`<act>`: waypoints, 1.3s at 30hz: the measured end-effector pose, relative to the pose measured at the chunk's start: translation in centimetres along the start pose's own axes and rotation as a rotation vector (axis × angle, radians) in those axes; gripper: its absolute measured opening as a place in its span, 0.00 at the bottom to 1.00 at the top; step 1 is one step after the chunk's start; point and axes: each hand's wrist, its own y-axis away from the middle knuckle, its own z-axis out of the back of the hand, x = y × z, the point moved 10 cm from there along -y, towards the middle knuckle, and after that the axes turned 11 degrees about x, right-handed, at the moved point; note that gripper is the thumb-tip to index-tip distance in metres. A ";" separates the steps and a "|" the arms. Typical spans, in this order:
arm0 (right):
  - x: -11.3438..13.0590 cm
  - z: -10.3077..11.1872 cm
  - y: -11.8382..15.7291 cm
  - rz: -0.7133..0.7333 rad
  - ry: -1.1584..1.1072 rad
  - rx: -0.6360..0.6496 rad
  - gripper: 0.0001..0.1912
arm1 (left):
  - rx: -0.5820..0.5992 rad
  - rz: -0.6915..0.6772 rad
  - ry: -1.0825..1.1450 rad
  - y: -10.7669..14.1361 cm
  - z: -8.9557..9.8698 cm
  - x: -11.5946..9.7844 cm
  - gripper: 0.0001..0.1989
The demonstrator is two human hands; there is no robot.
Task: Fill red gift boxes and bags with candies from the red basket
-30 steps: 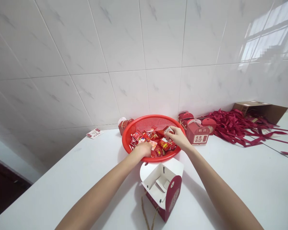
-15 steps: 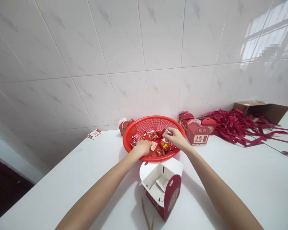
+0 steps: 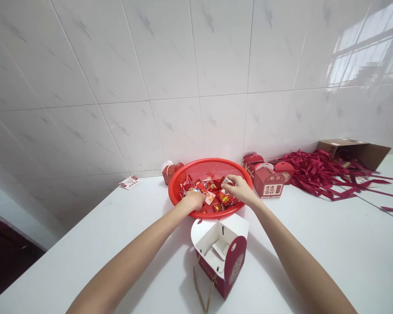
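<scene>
A red plastic basket holds wrapped red sweets and stands near the wall. Inside its left front part is my left hand, reaching among the sweets; its fingertips are partly hidden there. My right hand, at the basket's right side, is closed on a small red and white packet. In front of the basket stands an open dark red box with a white inside and a rope handle hanging at its front left.
Closed red gift boxes stand right of the basket, and a small one behind it on the left. Farther right lie dark red ribbons and a cardboard box. A printed card lies near the table's left edge.
My left hand has shifted slightly left and toward me among the sweets, and some of them have moved. My right hand stays almost in place with its packet.
</scene>
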 end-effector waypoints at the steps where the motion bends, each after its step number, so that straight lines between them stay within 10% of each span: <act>1: 0.0 0.0 0.0 0.001 0.009 0.000 0.11 | -0.003 0.003 -0.011 0.1 0.0 0.0 0.16; 21: 0.3 0.1 0.0 0.025 0.013 -0.002 0.09 | -0.022 0.011 0.034 0.8 0.3 0.4 0.13; 31: 0.7 -0.1 0.0 -0.004 -0.232 0.035 0.10 | -0.429 -0.279 1.224 0.1 2.9 3.9 0.04; 39: 1.1 -0.9 0.3 -0.058 -0.432 0.077 0.14 | -0.482 -0.447 1.518 0.3 3.7 4.7 0.09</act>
